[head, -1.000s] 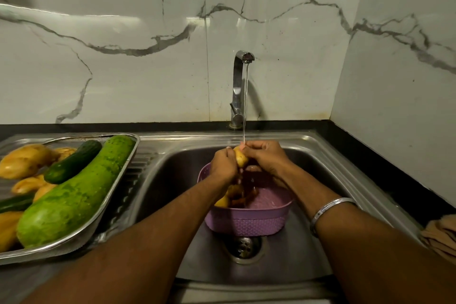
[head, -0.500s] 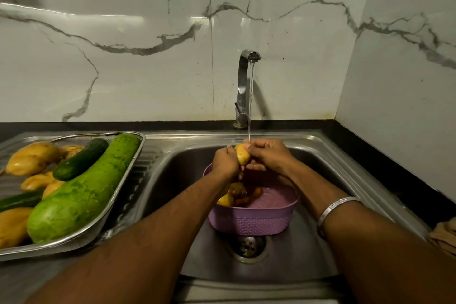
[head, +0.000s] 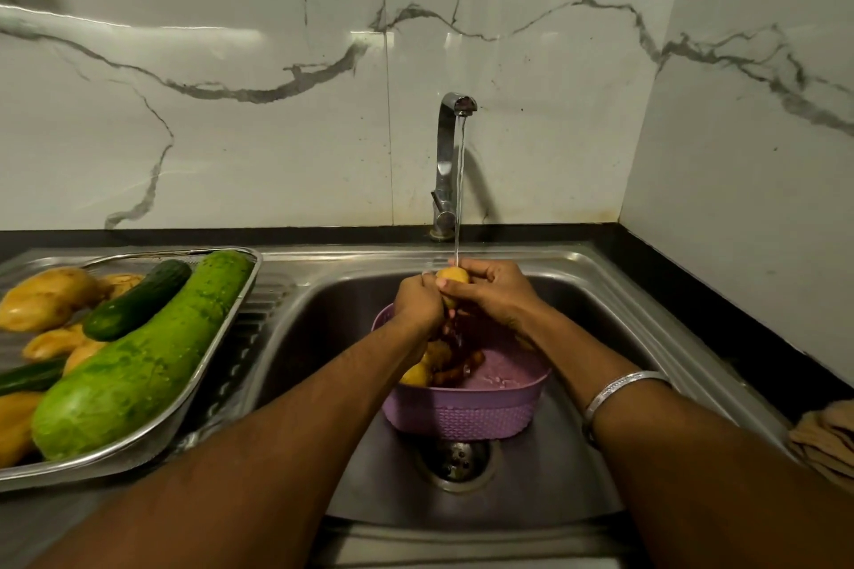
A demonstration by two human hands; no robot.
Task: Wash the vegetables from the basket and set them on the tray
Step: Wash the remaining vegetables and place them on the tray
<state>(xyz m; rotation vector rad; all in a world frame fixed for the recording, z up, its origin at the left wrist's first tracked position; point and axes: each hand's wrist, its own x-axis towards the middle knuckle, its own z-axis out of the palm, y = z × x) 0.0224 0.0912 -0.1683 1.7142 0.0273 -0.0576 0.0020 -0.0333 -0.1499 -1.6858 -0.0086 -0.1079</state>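
Observation:
A small yellow potato (head: 454,276) sits under the running tap (head: 455,106), clasped between my left hand (head: 418,298) and my right hand (head: 492,291). Both hands hover over a purple plastic basket (head: 480,416) standing in the sink (head: 323,319); a few yellow and brown vegetables (head: 434,365) lie inside it. On the left drainboard a metal tray (head: 217,356) carries a large green gourd (head: 138,365), a dark cucumber (head: 138,298) and several potatoes (head: 46,296).
The drain (head: 455,460) lies just in front of the basket. A brown cloth (head: 827,439) rests on the dark counter at the right. Marble walls close the back and right sides.
Both hands keep rubbing and turning the potato under the stream. The view has shifted slightly, so everything sits a little further right in the frame.

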